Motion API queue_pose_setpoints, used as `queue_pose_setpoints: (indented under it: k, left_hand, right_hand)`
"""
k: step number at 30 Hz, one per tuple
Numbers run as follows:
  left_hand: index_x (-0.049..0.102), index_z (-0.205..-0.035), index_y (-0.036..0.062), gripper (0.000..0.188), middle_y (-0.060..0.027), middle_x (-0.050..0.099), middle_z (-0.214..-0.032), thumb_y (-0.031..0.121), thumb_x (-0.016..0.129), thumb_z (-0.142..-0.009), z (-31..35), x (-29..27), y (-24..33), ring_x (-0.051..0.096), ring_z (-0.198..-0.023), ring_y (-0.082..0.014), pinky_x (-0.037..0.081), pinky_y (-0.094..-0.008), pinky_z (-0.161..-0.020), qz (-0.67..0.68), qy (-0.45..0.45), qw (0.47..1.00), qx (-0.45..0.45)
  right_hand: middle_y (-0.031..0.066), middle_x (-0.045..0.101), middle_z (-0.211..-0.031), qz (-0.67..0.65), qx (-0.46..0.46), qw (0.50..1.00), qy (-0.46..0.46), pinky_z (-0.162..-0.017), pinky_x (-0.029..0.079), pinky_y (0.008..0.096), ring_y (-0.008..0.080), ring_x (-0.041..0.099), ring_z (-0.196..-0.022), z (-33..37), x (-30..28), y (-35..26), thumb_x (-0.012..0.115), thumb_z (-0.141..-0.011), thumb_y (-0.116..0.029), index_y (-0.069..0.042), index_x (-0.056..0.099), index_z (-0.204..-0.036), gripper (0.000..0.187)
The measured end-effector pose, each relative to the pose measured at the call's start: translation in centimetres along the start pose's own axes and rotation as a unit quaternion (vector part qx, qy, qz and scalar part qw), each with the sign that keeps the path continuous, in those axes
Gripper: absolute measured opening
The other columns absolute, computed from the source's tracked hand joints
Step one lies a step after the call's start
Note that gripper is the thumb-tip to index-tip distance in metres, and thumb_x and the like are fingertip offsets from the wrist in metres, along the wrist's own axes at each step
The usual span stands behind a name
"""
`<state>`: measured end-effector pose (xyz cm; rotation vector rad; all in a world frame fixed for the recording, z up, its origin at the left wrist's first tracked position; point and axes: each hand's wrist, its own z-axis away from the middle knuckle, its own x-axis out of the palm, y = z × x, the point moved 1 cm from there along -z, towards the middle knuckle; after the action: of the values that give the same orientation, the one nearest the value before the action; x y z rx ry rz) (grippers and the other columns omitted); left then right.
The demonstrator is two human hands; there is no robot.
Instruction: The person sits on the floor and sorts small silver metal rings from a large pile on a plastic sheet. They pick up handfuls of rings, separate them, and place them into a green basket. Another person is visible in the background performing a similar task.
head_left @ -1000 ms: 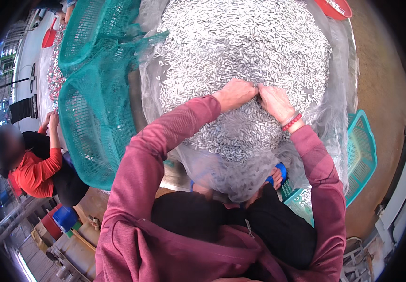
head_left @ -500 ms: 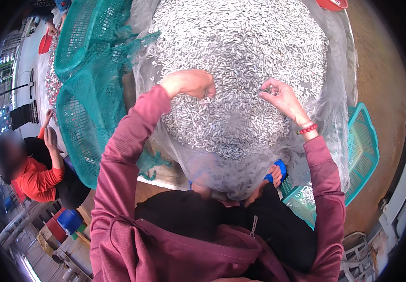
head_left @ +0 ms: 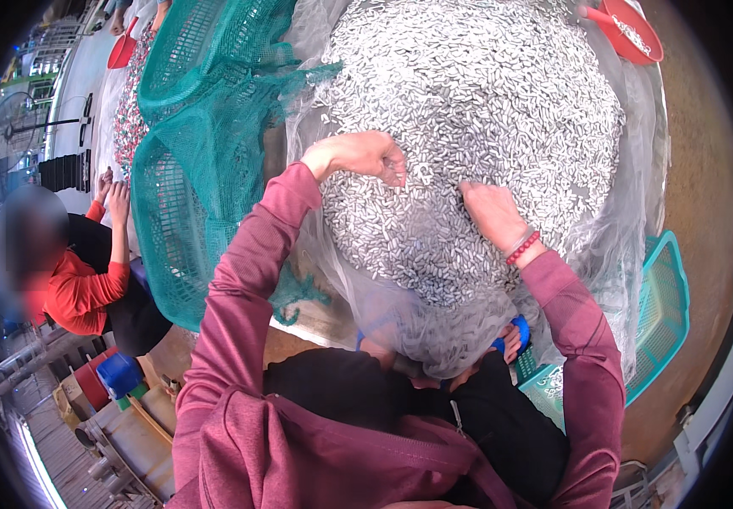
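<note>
Presumably sheer netting (head_left: 451, 338) corralled silvery pieces (head_left: 485, 93); left hand (head_left: 359, 155), right hand (head_left: 495, 214) curled, whether clamped I couldn't tell

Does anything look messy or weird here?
Only the green net stands out: it's bunched over the baskets at left, with one ragged end dangling and another reaching over the see-through cloth. That looks untidy. The silvery pieces just look heaped up.
</note>
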<state>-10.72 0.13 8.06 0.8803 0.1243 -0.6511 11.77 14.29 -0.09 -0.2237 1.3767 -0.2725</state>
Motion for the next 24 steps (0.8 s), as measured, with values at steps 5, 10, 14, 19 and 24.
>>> queue_pose_setpoints:
  k: [5, 10, 14, 19, 24]
  left_hand:
    - [0.071, -0.106, 0.0134, 0.036, -0.0122, 0.068, -0.093, 0.031, 0.075, -0.074, -0.3, 1.5, -0.3, 0.066, -0.09, -0.0307, 0.052, -0.042, -0.078, -0.229, 0.273, 0.934, -0.017]
    - [0.069, -0.1, 0.0129, 0.021, -0.0133, 0.061, -0.087, 0.019, 0.068, -0.079, -3.9, 5.3, 0.0, 0.066, -0.079, -0.0299, 0.052, -0.0421, -0.07, -0.309, 0.243, 0.917, 0.074]
    - [0.067, -0.096, 0.0091, 0.016, -0.0134, 0.062, -0.09, 0.021, 0.062, -0.086, -4.3, 5.8, -0.6, 0.065, -0.081, -0.0322, 0.051, -0.0424, -0.071, -0.275, 0.267, 0.921, 0.066]
    - [0.067, -0.099, 0.0077, 0.017, -0.0139, 0.063, -0.09, 0.02, 0.059, -0.09, -3.0, 3.6, 0.9, 0.062, -0.083, -0.0336, 0.049, -0.0413, -0.073, -0.122, 0.314, 0.936, 0.1]
    - [0.056, -0.08, -0.0002, 0.017, -0.0044, 0.051, -0.076, 0.014, 0.051, -0.088, -1.2, 1.1, 1.8, 0.045, -0.061, -0.0128, 0.035, -0.0238, -0.049, 0.491, 0.201, 0.843, 0.091]
  right_hand:
    - [0.022, 0.065, -0.077, -0.076, 0.09, 0.993, -0.022, -0.066, 0.052, 0.045, 0.0357, 0.066, -0.075, 0.0, -0.1, 1.1, 0.059, -0.077, -0.007, 0.001, 0.057, -0.082, 0.009]
    - [0.0137, 0.065, -0.071, -0.245, 0.148, 0.958, -0.038, -0.065, 0.05, 0.0371, 0.0245, 0.065, -0.071, 0.2, -1.8, 2.7, 0.067, -0.077, -0.015, -0.002, 0.065, -0.081, 0.013]
    - [-0.0011, 0.064, -0.07, -0.506, 0.217, 0.834, 0.031, -0.064, 0.044, 0.0233, 0.0063, 0.057, -0.07, 2.7, -4.0, 4.3, 0.074, -0.078, -0.016, -0.005, 0.071, -0.079, 0.01]
    - [0.0039, 0.07, -0.078, -0.495, 0.201, 0.839, 0.103, -0.067, 0.047, 0.0247, 0.0087, 0.061, -0.071, 4.5, -5.9, 4.5, 0.069, -0.083, -0.019, -0.004, 0.073, -0.084, 0.016]
    - [0.0149, 0.065, -0.071, -0.072, 0.111, 0.977, 0.164, -0.06, 0.05, 0.0401, 0.032, 0.065, -0.069, 4.6, -8.4, 2.6, 0.061, -0.087, -0.019, -0.003, 0.068, -0.084, 0.018]
